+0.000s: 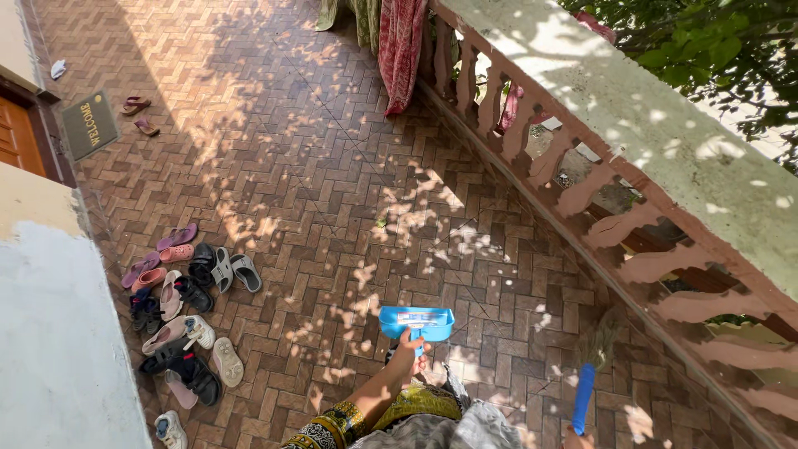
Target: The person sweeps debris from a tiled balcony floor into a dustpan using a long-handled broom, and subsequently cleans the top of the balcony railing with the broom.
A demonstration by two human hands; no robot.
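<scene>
Shoes [179, 316] piled far left of the grip. Left hand [410, 342] clenches the blue dustpan [416, 322], pan mouth pointing ahead over the brick floor [332, 166]. Right hand [573, 436], barely visible, grasps the broom [585, 391], bristles angled forward-right beside the balustrade [632, 158].

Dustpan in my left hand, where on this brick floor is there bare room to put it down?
The brick floor lies bare between the pile of shoes and the railing, just ahead of the blue dustpan in your left hand. It is crowded along the wall, where the shoes lie, and near the doormat.
</scene>
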